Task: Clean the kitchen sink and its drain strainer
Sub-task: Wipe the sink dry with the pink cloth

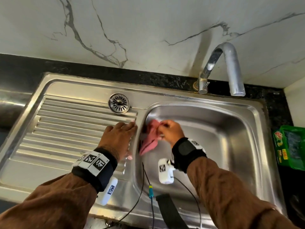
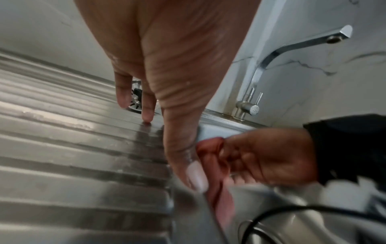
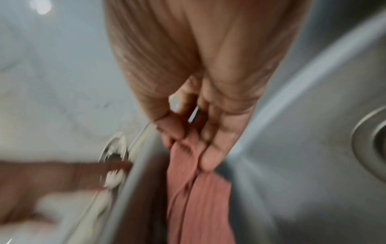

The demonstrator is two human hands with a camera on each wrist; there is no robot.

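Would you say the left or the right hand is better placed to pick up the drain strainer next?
Left, probably. The left hand rests open on the drainboard just in front of the drain strainer; the right hand is in the basin gripping the pink cloth.

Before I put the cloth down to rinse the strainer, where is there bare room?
The ridged drainboard left of the left hand is bare, and so is the basin floor right of the right hand. Crowded: the basin's left wall, with cloth and cables.

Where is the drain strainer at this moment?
In the head view, the drain strainer sits out of the basin, on the far right corner of the ribbed drainboard, beyond the left hand and left of the tap.
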